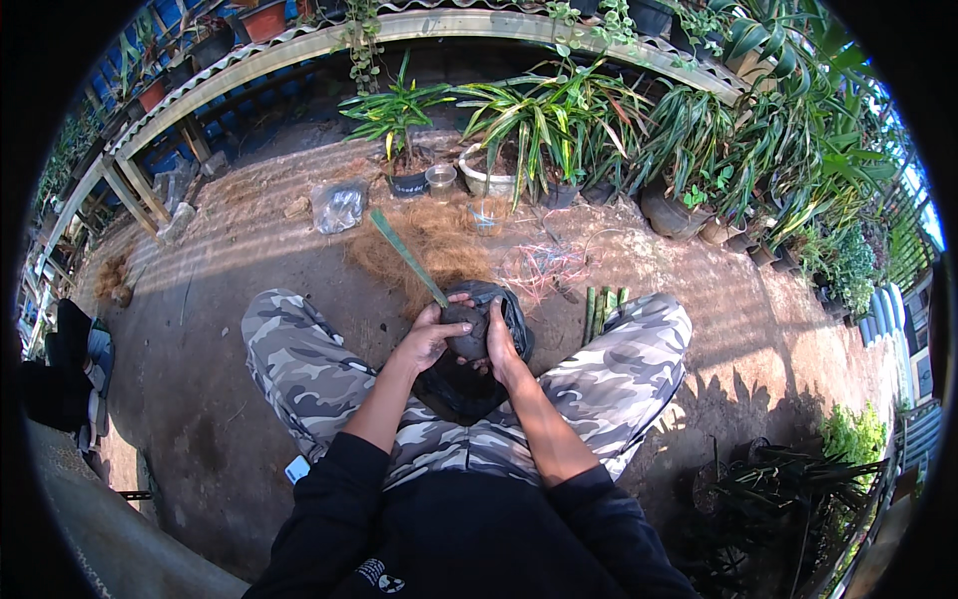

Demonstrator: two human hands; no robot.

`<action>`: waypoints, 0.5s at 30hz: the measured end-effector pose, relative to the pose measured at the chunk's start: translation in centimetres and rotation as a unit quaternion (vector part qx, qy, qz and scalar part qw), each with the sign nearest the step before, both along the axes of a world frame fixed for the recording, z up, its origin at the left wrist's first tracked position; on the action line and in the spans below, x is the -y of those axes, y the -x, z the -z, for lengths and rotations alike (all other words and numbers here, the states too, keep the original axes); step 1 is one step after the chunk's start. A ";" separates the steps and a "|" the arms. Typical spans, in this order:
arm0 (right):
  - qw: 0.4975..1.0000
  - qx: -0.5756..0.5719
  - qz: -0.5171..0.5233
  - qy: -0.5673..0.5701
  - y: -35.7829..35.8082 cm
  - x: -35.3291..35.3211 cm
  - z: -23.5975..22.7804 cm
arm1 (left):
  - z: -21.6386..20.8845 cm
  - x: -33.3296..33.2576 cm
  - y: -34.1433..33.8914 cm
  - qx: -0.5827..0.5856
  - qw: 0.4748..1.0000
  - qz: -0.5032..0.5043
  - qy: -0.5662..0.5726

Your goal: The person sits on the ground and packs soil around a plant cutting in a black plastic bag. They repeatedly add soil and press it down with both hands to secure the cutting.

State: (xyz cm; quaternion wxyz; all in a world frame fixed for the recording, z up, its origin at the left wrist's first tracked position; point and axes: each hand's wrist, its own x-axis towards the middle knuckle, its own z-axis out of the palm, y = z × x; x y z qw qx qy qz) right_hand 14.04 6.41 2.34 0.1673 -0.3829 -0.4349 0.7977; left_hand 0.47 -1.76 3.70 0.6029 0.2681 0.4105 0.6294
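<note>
Over my lap, my left hand (429, 337) and my right hand (502, 341) are closed around a dark ball of soil (466, 337). The left thumb lies across its top, and the right hand presses on its other side. A long green leaf-like cutting (407, 256) rises from the ball, leaning away to the far left. Whether it is set into the soil or only held against it, I cannot tell. Below and behind my hands sits an open black plastic bag (516, 321) with dark soil (459, 384) in it, between my crossed legs.
Just ahead lies loose brown fibre (424, 245), with pink strings (544, 268) to its right. Several green cut stems (601, 307) are beside my right knee. Farther off are a clear plastic bag (339, 207), a small plastic cup (440, 178) and potted plants (539, 130) under a wooden shelf (249, 75).
</note>
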 end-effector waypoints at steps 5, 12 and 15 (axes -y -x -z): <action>1.000 -0.004 0.016 0.002 0.0 -0.1 0.0 | 0.1 -0.1 -0.1 -0.005 0.999 0.013 -0.030; 0.999 -0.004 0.038 -0.010 0.2 0.4 -0.5 | 0.5 -0.1 -0.2 -0.059 0.998 0.004 -0.031; 0.999 -0.034 0.020 0.017 0.0 0.1 -1.1 | 0.7 -0.3 0.2 -0.047 0.998 -0.034 0.010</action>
